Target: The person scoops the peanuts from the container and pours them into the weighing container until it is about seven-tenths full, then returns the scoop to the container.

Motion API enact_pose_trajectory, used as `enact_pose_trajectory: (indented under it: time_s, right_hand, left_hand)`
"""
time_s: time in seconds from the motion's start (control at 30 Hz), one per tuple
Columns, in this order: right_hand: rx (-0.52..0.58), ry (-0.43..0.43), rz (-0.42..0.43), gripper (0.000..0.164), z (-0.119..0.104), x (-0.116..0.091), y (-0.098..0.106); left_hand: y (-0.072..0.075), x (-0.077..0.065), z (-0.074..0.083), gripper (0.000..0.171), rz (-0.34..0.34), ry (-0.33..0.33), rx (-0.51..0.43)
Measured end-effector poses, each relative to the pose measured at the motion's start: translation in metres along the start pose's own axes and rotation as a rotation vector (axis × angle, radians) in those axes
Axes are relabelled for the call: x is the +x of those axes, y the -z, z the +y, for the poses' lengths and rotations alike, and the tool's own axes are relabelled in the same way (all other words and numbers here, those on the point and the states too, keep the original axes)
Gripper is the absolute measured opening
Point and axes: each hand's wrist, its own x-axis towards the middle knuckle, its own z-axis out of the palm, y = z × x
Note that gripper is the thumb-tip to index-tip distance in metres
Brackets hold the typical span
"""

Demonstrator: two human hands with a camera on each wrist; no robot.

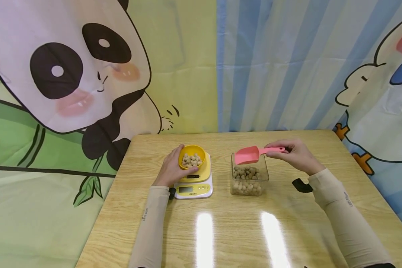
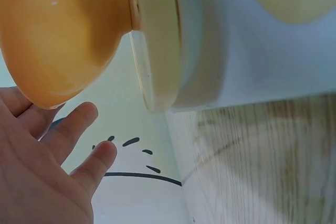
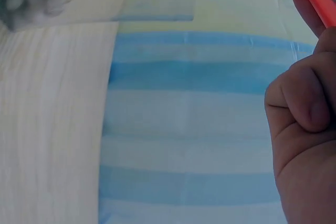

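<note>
A yellow bowl [image 1: 192, 157] with beige, nut-like pieces [image 1: 191, 160] stands on a yellow-and-white kitchen scale [image 1: 206, 188]. My left hand [image 1: 175, 167] holds this bowl from its left side, thumb along the near rim and fingers round the far side. In the left wrist view two fingers [image 2: 79, 124] extend away from the bowl's wall. My right hand [image 1: 296, 153] grips a pink scoop [image 1: 248, 155] by its handle, the scoop's head pointing left. Under the scoop is a clear plastic container [image 1: 265, 175] with more of the pieces. No pieces show in the scoop.
The container stands to the right of the scale on a wooden table [image 1: 234, 223]. A printed cloth [image 1: 187, 93] with a panda and blue stripes hangs behind the table's far edge. Two bright light reflections lie on the near tabletop.
</note>
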Motion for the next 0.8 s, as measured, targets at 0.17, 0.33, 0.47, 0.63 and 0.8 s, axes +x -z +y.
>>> enact_pose_trajectory:
  time_s: [0.17,0.33,0.47,0.63,0.8]
  right_hand:
    - [-0.030,-0.025,-0.004,0.021,0.012,-0.014,-0.002]
    - [-0.079,-0.056,-0.041,0.023,0.035,-0.018,-0.012]
    - [-0.113,-0.008,-0.088,0.022,0.049,-0.016,-0.024]
    - [-0.165,0.089,-0.132,0.022,0.054,-0.015,-0.035]
    - [-0.252,0.117,-0.164,0.040,0.053,-0.015,-0.034]
  left_hand:
    - [0.002,-0.002,-0.002,0.117,-0.003,0.019,-0.003]
    - [0.004,-0.004,-0.004,0.117,-0.002,0.028,-0.005]
    - [0.005,-0.005,-0.005,0.117,-0.002,0.034,-0.014]
    - [0.003,-0.006,-0.005,0.117,-0.005,0.020,-0.010]
    - [0.004,-0.007,-0.005,0.115,0.000,0.002,0.013]
